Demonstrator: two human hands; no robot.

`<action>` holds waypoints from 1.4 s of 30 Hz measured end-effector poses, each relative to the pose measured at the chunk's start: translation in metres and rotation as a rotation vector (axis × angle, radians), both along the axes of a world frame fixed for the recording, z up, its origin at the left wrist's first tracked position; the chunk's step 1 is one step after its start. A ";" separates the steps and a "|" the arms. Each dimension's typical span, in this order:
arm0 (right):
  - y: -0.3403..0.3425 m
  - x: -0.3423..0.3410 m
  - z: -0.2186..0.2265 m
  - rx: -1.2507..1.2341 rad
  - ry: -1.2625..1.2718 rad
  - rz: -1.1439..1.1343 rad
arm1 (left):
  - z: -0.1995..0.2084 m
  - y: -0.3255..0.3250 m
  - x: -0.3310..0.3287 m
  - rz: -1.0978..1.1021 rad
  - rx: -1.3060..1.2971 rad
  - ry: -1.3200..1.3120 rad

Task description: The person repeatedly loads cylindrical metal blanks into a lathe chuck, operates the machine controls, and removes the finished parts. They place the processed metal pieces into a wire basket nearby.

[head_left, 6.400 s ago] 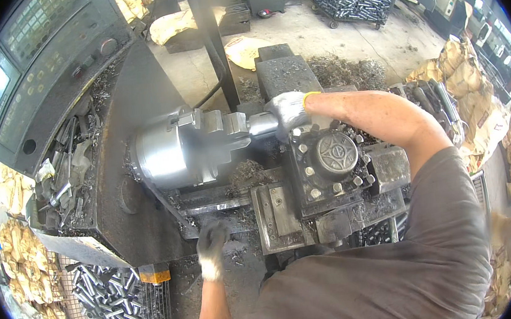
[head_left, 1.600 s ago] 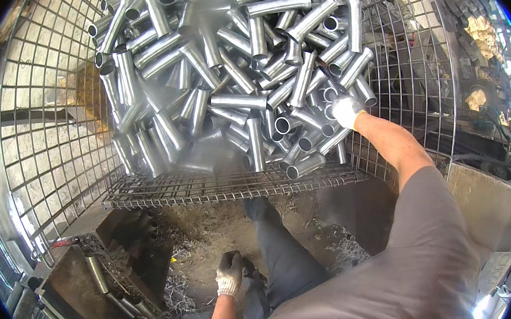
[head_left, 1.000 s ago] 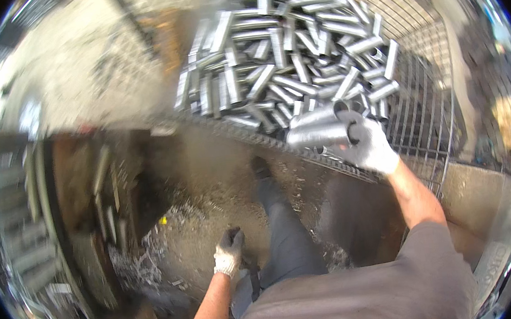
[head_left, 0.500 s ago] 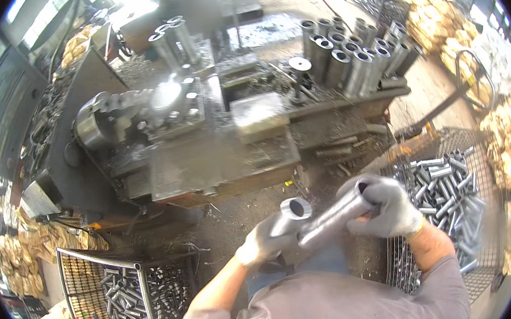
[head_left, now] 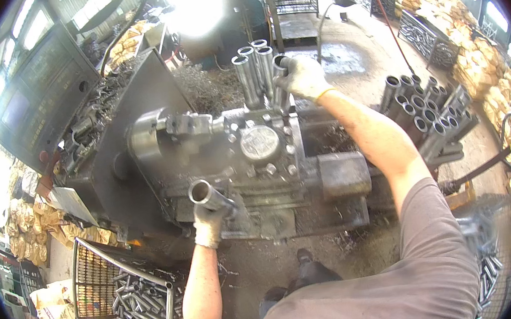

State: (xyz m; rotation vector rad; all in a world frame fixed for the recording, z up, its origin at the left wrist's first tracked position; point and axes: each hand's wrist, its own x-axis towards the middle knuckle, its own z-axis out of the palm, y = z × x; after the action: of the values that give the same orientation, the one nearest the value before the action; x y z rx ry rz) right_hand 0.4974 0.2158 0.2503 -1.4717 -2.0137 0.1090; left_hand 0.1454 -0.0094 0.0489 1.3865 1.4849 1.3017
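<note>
My left hand (head_left: 208, 225), in a pale work glove, is closed around a short metal tube (head_left: 201, 192) whose open end faces up. It is in front of the lathe's tool post (head_left: 259, 142), nearer to me. My right arm stretches far forward, and my gloved right hand (head_left: 303, 77) grips the upper part of another metal tube (head_left: 280, 88). That tube is upright, right beside several standing tubes (head_left: 247, 76) behind the tool post. Whether its lower end rests on the machine is hard to make out. The lathe chuck (head_left: 146, 141) lies to the left.
More tubes (head_left: 428, 116) stand bunched at the right end of the machine. A wire basket (head_left: 171, 305) with short tubes is at the near left, another basket (head_left: 489, 278) at the near right. A metal block (head_left: 344, 175) sits right of the tool post.
My right hand has gone from close to my body to the standing tubes, carrying its tube. My left hand has moved left and forward with its tube. The view has shifted up toward the machine.
</note>
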 end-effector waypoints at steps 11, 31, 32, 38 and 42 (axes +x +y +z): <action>0.112 -0.052 -0.040 -0.163 -0.382 -0.220 | 0.009 0.007 0.030 -0.076 -0.064 0.229; 0.105 -0.160 -0.084 -0.850 -0.586 0.610 | 0.019 0.017 0.026 -0.284 0.054 0.155; 0.107 -0.147 -0.078 -0.774 -0.594 0.575 | 0.041 0.008 0.015 -0.254 0.020 0.273; 0.052 -0.007 -0.041 -0.483 -0.316 0.281 | 0.091 0.122 -0.100 0.329 0.474 0.879; 0.000 0.021 -0.017 -0.208 -0.074 -0.092 | 0.082 0.174 -0.120 0.330 0.669 1.141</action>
State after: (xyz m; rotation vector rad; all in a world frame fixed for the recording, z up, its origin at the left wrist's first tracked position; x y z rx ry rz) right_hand 0.5182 0.2157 0.2336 -1.7178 -2.0392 0.2345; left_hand 0.0255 0.1643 0.1314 2.7003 2.1463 1.3036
